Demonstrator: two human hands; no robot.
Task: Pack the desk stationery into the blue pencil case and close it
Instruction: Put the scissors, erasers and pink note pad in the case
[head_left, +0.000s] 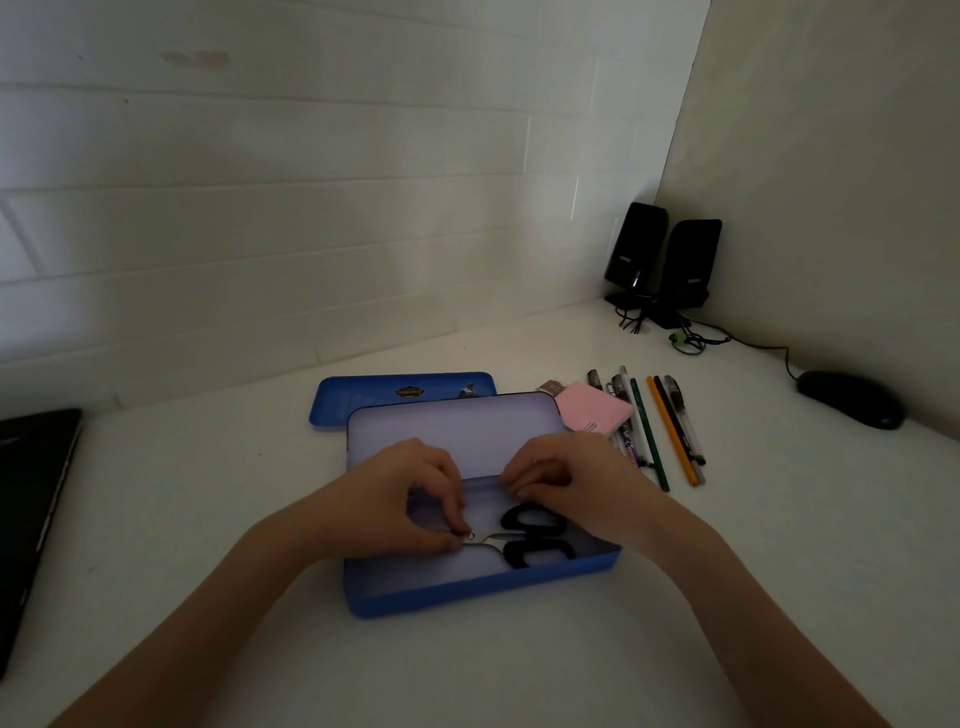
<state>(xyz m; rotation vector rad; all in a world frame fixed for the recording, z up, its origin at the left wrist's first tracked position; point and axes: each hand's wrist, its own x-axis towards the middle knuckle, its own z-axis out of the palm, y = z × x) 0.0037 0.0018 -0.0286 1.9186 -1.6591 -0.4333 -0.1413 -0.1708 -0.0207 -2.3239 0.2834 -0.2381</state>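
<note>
The blue pencil case (483, 590) lies open in front of me, its pale inside showing. Its blue lid (363, 397) rests flat behind it. Black-handled scissors (535, 535) lie inside the case, blades pointing left. My left hand (400, 493) pinches the scissors' metal blades near the pivot. My right hand (566, 478) hovers with curled fingers just above the scissor handles; whether it touches them I cannot tell. A pink sticky-note pad (592, 408) and a row of pens and pencils (660, 426) lie on the desk to the right of the case.
Two black speakers (665, 260) with cables stand in the back right corner. A black mouse (852, 399) sits at the far right. A dark laptop (31, 509) is at the left edge. White walls close off the back and right.
</note>
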